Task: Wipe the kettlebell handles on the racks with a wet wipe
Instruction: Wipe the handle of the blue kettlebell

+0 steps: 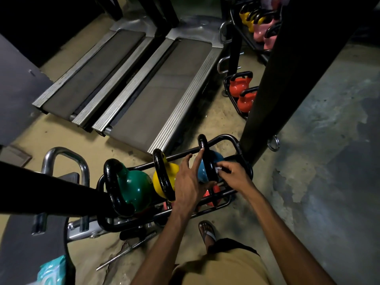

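**Grip.** Your right hand [232,173] pinches a small white wet wipe [218,169] between thumb and fingertips. It presses the wipe to the 3 o'clock side of the blue kettlebell's handle [207,161], approx. mid-length. Your left hand [188,182] is spread, fingers straight. Its index tip touches the handle's upper part, its thumb lies at the lower end, and the other fingers stand off it.

**Item.** The blue kettlebell [217,156] sits at the 3 o'clock end of the black tube rack [224,138]. The rack is at 6 o'clock in view, just ahead of your sandalled foot [207,233]. The handle is thick, glossy black w/ light glints. In the same row toward 9 o'clock stand a yellow kettlebell [172,168], then a green kettlebell [134,186], both w/ black handles. A red kettlebell [216,190] shows on the tier below, partly hidden.

**Markings.** No writing is legible on the bells or rack. The wipes pack [51,270] at 7 o'clock is teal/white, w/ print too blurred to read. Orange kettlebells [238,86] stand at 1 o'clock, w/ pink kettlebells [260,30] beyond them.
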Motion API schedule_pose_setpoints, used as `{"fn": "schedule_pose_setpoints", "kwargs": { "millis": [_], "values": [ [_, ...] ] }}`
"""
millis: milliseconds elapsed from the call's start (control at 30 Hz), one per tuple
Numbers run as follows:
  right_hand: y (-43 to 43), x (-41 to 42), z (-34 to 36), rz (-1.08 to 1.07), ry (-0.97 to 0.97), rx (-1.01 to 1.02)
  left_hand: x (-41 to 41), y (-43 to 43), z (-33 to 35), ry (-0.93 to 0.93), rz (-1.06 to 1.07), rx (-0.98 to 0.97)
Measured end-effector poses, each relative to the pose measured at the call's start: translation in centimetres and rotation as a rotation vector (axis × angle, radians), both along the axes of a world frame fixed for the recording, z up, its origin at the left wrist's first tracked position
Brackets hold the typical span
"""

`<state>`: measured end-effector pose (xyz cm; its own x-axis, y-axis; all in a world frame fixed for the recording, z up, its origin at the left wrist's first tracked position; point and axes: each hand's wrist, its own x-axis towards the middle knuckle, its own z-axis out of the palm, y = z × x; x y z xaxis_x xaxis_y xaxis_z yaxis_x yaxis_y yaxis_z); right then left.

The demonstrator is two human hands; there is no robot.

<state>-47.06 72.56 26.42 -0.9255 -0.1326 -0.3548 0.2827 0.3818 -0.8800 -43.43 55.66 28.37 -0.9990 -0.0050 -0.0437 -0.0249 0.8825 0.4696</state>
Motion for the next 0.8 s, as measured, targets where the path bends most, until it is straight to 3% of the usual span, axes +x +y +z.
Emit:
{"fn": "schedule_pose_setpoints", "kwargs": {
  "millis": [167, 300, 433, 567, 633, 700, 800],
  "values": [
    [-0.1, -2.4, 1.5, 0.076, -0.288, -0.172, 0.1, 0.2, 0.1, -0.019, 0.019, -0.004],
    [-1.5, -4.1, 1.4, -0.051, -0.463, -0.359, 0.2, 0.2, 0.2, -0.009, 0.031, -0.003],
    [-2.5, -4.4, 1.7, -0.142, -0.468, -0.433, 0.2, 0.3, 0.4, -0.013, 0.041, 0.012],
    [-1.2, -3.3, 0.7, 0.055, -0.368, -0.151, 0.2, 0.4, 0.5, -0.021, 0.042, 0.001],
    [-0.7, -2.9, 0.9, 0.094, -0.333, -0.102, 0.3, 0.4, 0.5, -0.024, 0.043, 0.003],
    [-0.9, -3.4, 1.1, 0.061, -0.363, -0.161, 0.2, 0.3, 0.6, -0.029, 0.043, -0.001],
    [-1.7, -4.9, 1.0, -0.174, -0.476, -0.433, 0.3, 0.4, 0.7, -0.035, 0.039, -0.006]
  ]
}}
